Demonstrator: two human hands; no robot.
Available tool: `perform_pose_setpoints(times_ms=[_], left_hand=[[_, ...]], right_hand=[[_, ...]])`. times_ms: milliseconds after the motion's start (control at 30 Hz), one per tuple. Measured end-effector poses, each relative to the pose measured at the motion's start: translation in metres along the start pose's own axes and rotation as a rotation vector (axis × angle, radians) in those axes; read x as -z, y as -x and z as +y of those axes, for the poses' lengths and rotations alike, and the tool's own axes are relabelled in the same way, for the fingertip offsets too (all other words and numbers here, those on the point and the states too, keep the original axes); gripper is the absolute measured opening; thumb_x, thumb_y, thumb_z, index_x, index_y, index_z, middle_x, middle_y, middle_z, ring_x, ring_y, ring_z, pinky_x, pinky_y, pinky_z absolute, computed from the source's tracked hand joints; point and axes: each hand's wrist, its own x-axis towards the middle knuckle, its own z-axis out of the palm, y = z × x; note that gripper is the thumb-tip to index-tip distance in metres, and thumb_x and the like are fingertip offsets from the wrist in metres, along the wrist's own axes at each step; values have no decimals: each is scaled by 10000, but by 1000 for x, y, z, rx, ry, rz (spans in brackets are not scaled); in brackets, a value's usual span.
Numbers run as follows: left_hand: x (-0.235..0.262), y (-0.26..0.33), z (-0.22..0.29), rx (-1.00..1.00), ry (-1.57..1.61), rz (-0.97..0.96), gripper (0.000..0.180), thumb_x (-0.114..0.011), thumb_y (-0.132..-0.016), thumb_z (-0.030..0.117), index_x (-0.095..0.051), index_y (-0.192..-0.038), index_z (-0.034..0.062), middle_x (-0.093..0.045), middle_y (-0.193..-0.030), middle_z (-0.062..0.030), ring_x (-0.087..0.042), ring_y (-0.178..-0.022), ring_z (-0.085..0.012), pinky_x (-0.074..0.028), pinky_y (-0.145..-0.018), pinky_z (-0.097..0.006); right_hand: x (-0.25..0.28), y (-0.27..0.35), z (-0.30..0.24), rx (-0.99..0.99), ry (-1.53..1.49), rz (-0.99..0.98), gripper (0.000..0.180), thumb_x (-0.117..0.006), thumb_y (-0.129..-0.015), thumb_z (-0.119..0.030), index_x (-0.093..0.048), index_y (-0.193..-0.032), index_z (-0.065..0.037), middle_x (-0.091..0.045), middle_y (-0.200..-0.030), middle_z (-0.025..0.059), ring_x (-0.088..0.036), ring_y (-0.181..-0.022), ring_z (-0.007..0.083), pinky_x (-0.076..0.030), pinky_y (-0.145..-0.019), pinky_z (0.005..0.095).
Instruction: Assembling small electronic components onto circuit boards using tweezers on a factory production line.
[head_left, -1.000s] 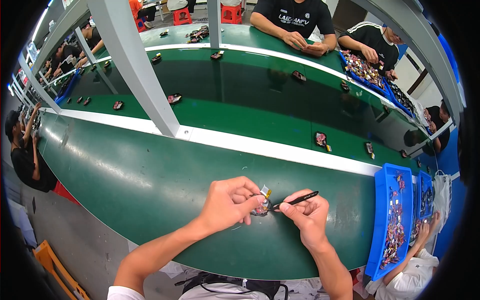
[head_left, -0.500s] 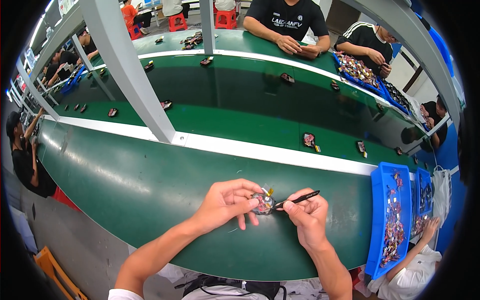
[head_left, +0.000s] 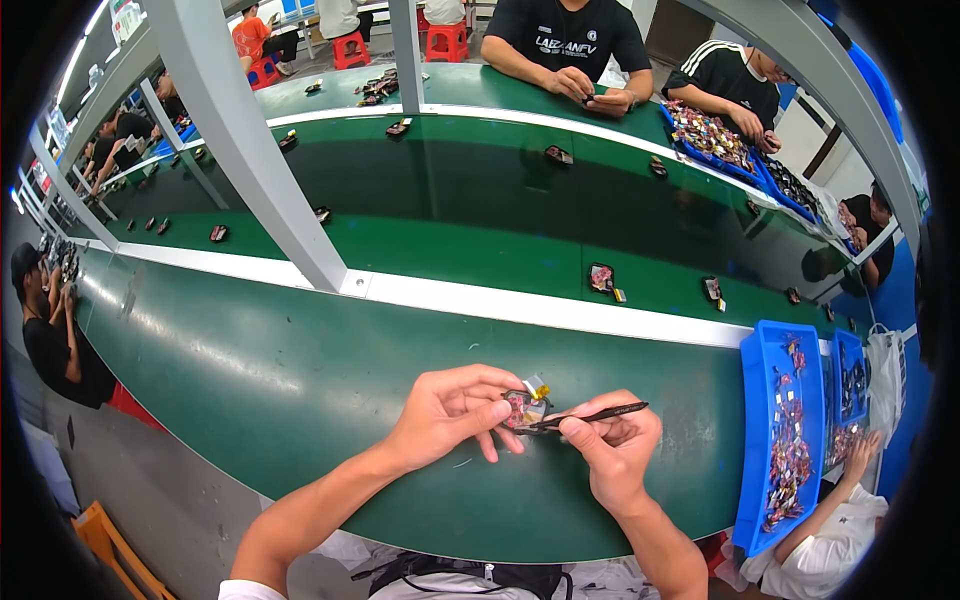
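My left hand [head_left: 452,412] pinches a small dark casing [head_left: 524,408] by its left side, thumb on top. Inside the casing is a reddish part that looks like a circuit board. A short white and yellow flex strip [head_left: 539,388] sticks up from its far edge. In my right hand [head_left: 612,446] is a slim black pointed tool [head_left: 600,414], like tweezers, gripped between thumb and fingers. Its tip lies against the casing's near right edge. Both hands are just above the green table [head_left: 350,360].
At my right stands a long blue tray [head_left: 757,440] of small reddish parts. A white rail [head_left: 520,316] and grey post [head_left: 245,140] separate the table from a green conveyor [head_left: 450,250] carrying several casings [head_left: 601,278]. Co-workers sit opposite [head_left: 565,45], left [head_left: 50,335] and right [head_left: 835,520].
The black tool has tilted flatter, and its tip has shifted left along the casing's near edge. Casings on the conveyor appear slightly farther left. The person opposite has moved their hands.
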Motion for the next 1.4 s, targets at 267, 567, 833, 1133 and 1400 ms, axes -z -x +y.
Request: perform_pose_setpoints(times_ms=[267,567,833,1133,1400], left_hand=[[2,3,-4,-53,-25,-9,263,-588,-1011,46,-592,-1239,-85,-704,-991,-186,-749,-770,-258,-597,-552,-278],[-2,3,-8,-103,-47,45,264,-579,-1023,85,-579,-1215,-96,-711,-982,-214,-749,-731,-264,-611,-520,-298],[-3,4,-7,-93,-48,52,273,-575,-1027,95,-580,-1217,-100,-710,-983,-214,-748,-727,-264,-612,-519,-300],[-1,8,-6,-95,-38,45,268,-574,-1026,82,-602,-1221,-100,-707,-978,-199,-741,-727,-250,-608,-534,-291],[-2,8,-3,-99,-28,44,268,-583,-1015,66,-605,-1210,-117,-710,-947,-213,-745,-726,-261,-621,-543,-307]], right_hand=[[-3,5,-3,47,60,-29,127,-774,-850,52,-680,-933,31,-754,-879,142,-526,-574,4,-376,-502,168],[-8,8,6,322,211,39,132,-825,-768,60,-735,-838,-7,-773,-845,143,-493,-459,15,-345,-435,182],[-9,6,6,343,294,-17,131,-822,-765,58,-748,-841,-21,-776,-836,130,-491,-442,20,-339,-420,186],[-10,4,1,387,354,-70,128,-814,-767,54,-735,-822,-30,-777,-828,127,-475,-418,26,-343,-408,191],[-11,1,-5,445,418,-105,118,-814,-769,39,-738,-827,-29,-775,-813,122,-444,-395,41,-346,-406,199]])
